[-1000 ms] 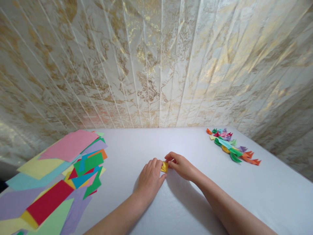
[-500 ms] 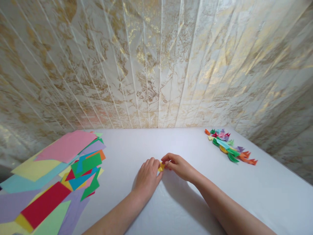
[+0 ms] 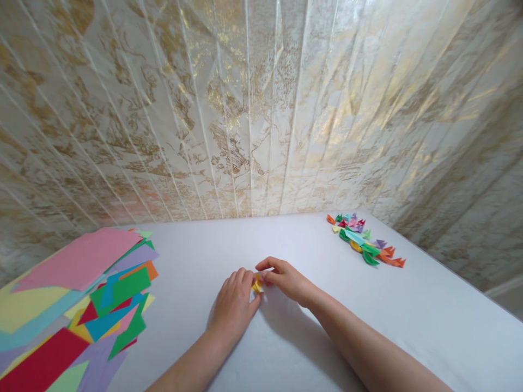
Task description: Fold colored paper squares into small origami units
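A small folded piece of yellow paper [image 3: 256, 283] is between my two hands, near the middle of the white table [image 3: 196, 261]. My left hand [image 3: 236, 298] is closed on its left side, with the thumb at the near edge and the fingers over the far edge. On the right, my right hand [image 3: 285, 279] pinches at the paper's other side with thumb and bent forefinger. Much of the paper is hidden behind the fingers, so its exact folded shape does not show.
Coloured paper sheets lie overlapping at the left, among them a large pink sheet [image 3: 85, 256], a red sheet [image 3: 44, 362] and smaller green pieces [image 3: 122, 291]. Several folded paper figures [image 3: 359, 239] lie in a row at the back right. A gold-patterned curtain [image 3: 229, 136] hangs behind the table.
The camera view has turned slightly to the right, so everything sits further left. Both hands stay at the yellow paper, and a little more of it shows between the fingers.
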`<state>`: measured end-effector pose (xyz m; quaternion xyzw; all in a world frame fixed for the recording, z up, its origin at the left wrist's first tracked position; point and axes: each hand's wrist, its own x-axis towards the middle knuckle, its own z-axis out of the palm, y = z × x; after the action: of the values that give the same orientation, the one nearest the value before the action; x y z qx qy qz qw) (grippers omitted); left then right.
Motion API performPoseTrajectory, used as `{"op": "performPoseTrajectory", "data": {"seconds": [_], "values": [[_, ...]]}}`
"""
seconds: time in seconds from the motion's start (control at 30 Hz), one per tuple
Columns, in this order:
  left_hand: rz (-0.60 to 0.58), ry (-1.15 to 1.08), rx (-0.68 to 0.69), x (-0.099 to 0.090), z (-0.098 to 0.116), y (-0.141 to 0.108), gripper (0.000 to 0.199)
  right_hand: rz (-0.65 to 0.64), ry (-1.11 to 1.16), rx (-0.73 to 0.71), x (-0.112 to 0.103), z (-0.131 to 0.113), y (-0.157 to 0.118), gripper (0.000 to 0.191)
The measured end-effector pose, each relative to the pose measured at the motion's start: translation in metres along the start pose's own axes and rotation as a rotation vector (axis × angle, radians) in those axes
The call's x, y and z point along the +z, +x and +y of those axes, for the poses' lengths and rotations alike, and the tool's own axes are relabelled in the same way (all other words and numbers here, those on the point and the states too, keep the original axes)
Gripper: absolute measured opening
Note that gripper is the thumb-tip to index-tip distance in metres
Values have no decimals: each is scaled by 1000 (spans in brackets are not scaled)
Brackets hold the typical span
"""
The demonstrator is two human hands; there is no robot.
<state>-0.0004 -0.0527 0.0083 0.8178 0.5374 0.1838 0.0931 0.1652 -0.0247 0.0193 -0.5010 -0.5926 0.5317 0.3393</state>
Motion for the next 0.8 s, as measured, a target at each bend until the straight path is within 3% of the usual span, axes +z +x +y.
{"op": "performPoseTrajectory", "data": {"seconds": [0.3, 0.53, 0.8], "values": [[0, 6, -9, 2, -2, 1, 9, -43, 411, 25, 8, -21, -11, 23], [-10, 4, -9, 0, -1, 2, 6, 45, 391, 59, 6, -31, -15, 25], [5, 11, 3, 1, -1, 2, 5, 57, 483, 42, 6, -21, -11, 27]]}}
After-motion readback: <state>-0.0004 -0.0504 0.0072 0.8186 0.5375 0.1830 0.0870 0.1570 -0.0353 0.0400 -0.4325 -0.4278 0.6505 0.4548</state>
